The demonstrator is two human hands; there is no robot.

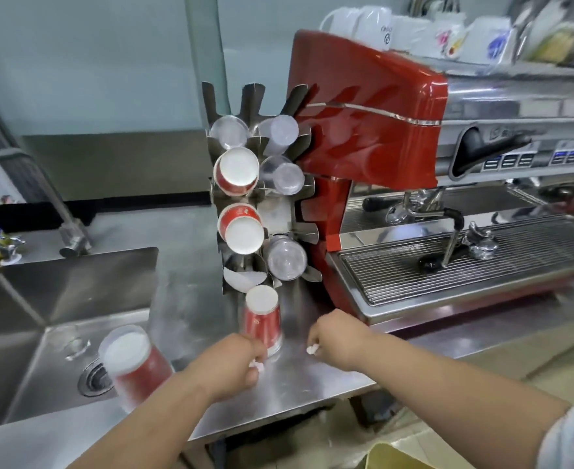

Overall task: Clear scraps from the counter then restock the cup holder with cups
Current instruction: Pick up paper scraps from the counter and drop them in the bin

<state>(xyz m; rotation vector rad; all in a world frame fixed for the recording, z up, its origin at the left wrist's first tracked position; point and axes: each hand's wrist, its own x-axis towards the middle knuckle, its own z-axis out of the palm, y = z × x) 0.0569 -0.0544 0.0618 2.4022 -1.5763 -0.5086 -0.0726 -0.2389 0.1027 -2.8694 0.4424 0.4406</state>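
On the steel counter (pixel 292 384) my left hand (pixel 235 362) pinches a small white scrap (pixel 258 366) beside a stack of upside-down red paper cups (pixel 262 319). My right hand (pixel 334 336) pinches another white scrap (pixel 312 349) just right of that stack. Behind them stands the metal cup holder (pixel 260 194), with red paper cups (pixel 236 176) in its left slots and clear plastic cups (pixel 285 258) in its right slots. A second stack of red cups in a clear sleeve (pixel 133 362) lies tilted by the sink edge.
A steel sink (pixel 48 319) with a drain and a tap (pixel 25 184) fills the left. A red espresso machine (pixel 397 157) with a drip tray (pixel 465 255) stands right of the holder, mugs on top. A yellowish bag (pixel 411 455) is below the counter edge.
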